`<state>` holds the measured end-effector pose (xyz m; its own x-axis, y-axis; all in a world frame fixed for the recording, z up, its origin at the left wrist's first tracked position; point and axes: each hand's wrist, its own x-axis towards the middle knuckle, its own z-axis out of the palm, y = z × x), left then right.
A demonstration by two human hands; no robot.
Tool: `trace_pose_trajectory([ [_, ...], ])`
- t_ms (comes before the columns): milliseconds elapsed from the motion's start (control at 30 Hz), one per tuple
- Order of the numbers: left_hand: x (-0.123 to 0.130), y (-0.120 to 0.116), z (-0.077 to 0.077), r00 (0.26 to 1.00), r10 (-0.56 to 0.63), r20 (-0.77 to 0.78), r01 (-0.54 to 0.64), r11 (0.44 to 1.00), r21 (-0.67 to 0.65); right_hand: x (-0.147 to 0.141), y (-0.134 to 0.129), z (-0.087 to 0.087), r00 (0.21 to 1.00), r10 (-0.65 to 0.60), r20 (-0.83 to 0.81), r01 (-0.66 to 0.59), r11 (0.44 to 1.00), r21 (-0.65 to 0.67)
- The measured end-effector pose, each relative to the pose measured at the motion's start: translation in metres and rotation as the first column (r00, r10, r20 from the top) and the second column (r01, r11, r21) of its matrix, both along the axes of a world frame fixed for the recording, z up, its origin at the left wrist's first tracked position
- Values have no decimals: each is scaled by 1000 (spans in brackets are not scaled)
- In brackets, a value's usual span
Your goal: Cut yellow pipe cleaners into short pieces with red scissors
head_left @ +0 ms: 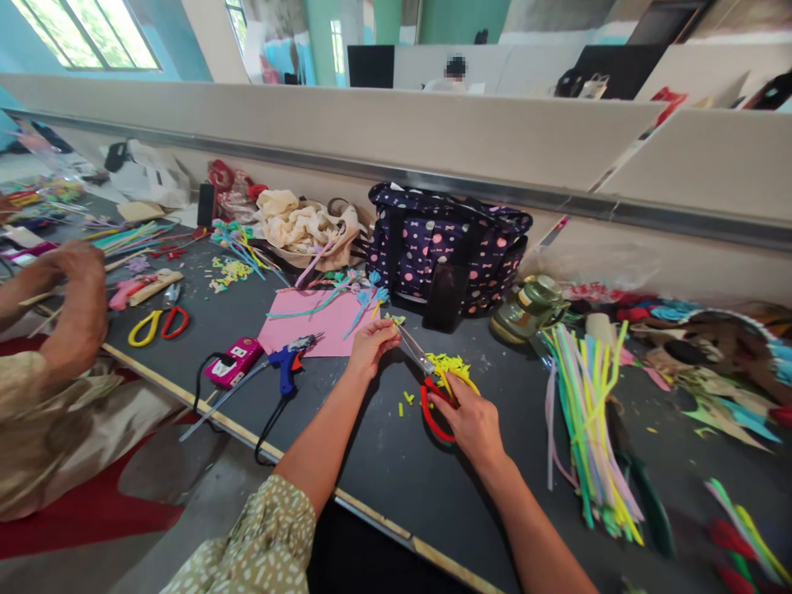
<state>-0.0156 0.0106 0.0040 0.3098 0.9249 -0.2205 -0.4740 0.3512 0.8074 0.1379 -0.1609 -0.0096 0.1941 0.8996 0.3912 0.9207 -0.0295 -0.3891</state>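
My right hand grips a pair of scissors with one red and one yellow handle loop. The blades point up and left toward my left hand. Its fingers are pinched on a small yellow-green piece at the blade tips; its exact kind is too small to tell. Beneath the scissors lies a heap of short yellow cut pieces, with a few loose bits nearer me. A pink sheet bearing pastel pipe-cleaner-like stems lies just left of my left hand.
A blue glue gun and a magenta power strip lie to the left. A dark patterned bag, a phone and a green bottle stand behind. Bundled pastel strips lie right. A co-worker's hands work at far left.
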Motion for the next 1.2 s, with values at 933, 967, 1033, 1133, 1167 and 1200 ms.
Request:
trace_pose_trajectory([
  [933, -1, 3, 0, 995, -42, 90, 46, 998, -34, -3, -2, 5, 992, -39, -119, 40, 999, 2],
  [967, -1, 3, 0, 995, -42, 90, 46, 998, -40, -3, -1, 5, 992, -45, -118, 47, 999, 6],
  [1033, -2, 3, 1, 995, -44, 91, 49, 997, -53, -1, -1, 5, 991, -56, -118, 58, 998, 13],
  [1133, -2, 3, 0, 995, -56, 87, 61, 997, -54, 0, 0, 4, 990, -58, -125, 60, 998, 19],
  [1167, -2, 3, 0, 994, -60, 87, 65, 997, -52, 0, 0, 4, 990, -55, -128, 58, 998, 18],
  [1200, -2, 3, 0, 994, -63, 87, 67, 996, -50, 0, 0, 3, 990, -52, -131, 55, 998, 18],
])
